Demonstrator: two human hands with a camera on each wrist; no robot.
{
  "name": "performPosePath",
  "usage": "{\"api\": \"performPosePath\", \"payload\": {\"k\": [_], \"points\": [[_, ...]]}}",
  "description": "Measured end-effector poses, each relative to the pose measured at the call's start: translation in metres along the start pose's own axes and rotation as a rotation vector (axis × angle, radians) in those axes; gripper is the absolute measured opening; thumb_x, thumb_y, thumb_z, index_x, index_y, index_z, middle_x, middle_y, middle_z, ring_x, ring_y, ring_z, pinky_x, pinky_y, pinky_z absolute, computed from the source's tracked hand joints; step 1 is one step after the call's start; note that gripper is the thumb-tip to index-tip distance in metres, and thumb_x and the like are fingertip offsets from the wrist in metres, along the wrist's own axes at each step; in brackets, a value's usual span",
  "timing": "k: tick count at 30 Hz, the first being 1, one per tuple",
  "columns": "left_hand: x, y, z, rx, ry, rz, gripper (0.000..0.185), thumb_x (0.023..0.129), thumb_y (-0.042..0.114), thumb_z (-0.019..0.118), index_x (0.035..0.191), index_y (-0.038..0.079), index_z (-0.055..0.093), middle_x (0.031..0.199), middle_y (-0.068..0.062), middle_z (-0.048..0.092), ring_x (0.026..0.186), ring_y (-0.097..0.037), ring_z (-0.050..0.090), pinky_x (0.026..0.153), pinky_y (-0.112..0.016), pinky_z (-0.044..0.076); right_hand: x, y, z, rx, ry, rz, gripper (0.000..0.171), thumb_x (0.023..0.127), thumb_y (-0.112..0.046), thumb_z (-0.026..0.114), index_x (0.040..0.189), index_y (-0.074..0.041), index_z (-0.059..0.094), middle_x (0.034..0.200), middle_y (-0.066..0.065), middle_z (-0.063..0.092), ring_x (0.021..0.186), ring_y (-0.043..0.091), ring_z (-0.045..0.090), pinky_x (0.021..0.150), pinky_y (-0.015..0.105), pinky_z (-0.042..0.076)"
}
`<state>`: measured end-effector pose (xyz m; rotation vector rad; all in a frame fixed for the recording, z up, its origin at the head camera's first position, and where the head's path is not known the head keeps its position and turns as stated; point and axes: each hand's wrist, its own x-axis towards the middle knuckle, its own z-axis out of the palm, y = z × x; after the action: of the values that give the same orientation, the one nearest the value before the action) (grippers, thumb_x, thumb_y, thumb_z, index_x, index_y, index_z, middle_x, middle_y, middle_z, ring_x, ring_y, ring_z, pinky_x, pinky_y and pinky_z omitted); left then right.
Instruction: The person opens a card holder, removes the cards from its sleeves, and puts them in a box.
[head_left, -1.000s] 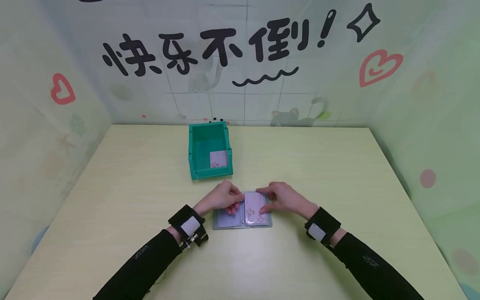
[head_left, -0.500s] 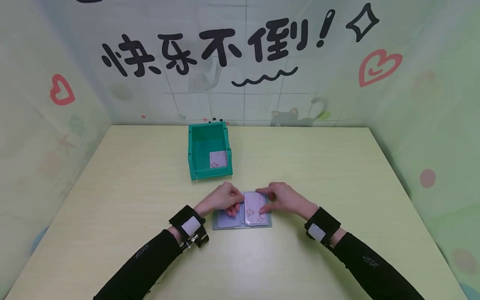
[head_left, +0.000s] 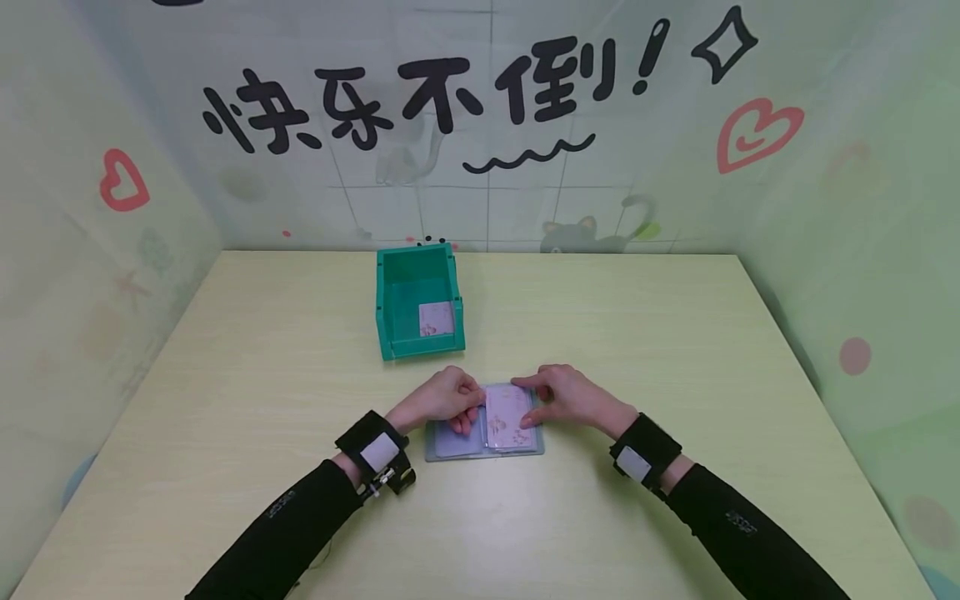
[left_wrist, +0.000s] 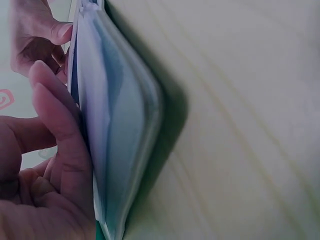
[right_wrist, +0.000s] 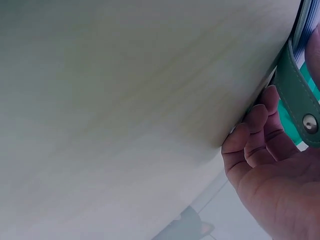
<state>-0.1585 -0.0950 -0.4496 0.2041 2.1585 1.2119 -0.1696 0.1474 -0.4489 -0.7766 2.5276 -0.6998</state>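
While the card holder point(head_left: 484, 432) lies open on the table point(head_left: 225, 400) just in front of the green bin point(head_left: 418, 302), both hands work over its sleeves. The left hand point(head_left: 442, 397) presses curled fingers on the left page; the right hand point(head_left: 566, 396) seems to pinch a pink card point(head_left: 508, 417) over the right page, though how far it sits in the pocket is unclear. One similar card point(head_left: 437, 318) lies in the bin, so that one looks left to do. The wall point(head_left: 480, 125) reads "快乐不倒!".
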Motion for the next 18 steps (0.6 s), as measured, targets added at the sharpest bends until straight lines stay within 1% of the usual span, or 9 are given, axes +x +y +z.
{"api": "performPosePath", "payload": {"k": [4,10,14,18], "points": [[-0.0019,0.0001,-0.0006,-0.003,0.014,0.000,0.022,0.103,0.016,0.056,0.096,0.000,0.068,0.063,0.000,0.059,0.050,-0.009,0.060,0.050,-0.017,0.048,0.0006,0.0003,0.0000,-0.005,-0.004,0.000,0.069,0.078,-0.037,0.085,0.138,-0.011,0.062,0.075,0.001,0.044,0.075,0.012,0.044,0.066,0.022,0.030],[-0.0048,0.0012,0.0014,-0.011,0.029,0.021,0.021,0.099,0.021,0.065,0.089,0.002,0.068,0.060,0.000,0.059,0.045,-0.009,0.058,0.047,-0.017,0.047,0.0009,-0.0008,-0.0004,-0.011,0.000,-0.007,0.068,0.078,-0.036,0.086,0.137,-0.010,0.062,0.075,0.001,0.044,0.074,0.012,0.043,0.066,0.022,0.029],[-0.0056,0.0009,0.0012,-0.018,0.022,0.020,0.019,0.098,0.020,0.066,0.088,0.003,0.067,0.061,0.000,0.062,0.048,-0.009,0.061,0.049,-0.018,0.049,0.0011,-0.0012,-0.0006,-0.010,-0.001,-0.010,0.068,0.078,-0.036,0.085,0.137,-0.010,0.062,0.074,0.002,0.044,0.074,0.012,0.043,0.066,0.022,0.029],[-0.0067,-0.0007,-0.0033,-0.032,0.001,0.009,0.018,0.099,0.018,0.065,0.090,0.002,0.066,0.065,-0.003,0.066,0.053,-0.010,0.066,0.053,-0.020,0.053,0.0011,-0.0015,-0.0008,-0.012,-0.002,-0.010,0.069,0.079,-0.037,0.085,0.137,-0.009,0.062,0.074,0.001,0.044,0.073,0.012,0.043,0.065,0.022,0.029]]}}
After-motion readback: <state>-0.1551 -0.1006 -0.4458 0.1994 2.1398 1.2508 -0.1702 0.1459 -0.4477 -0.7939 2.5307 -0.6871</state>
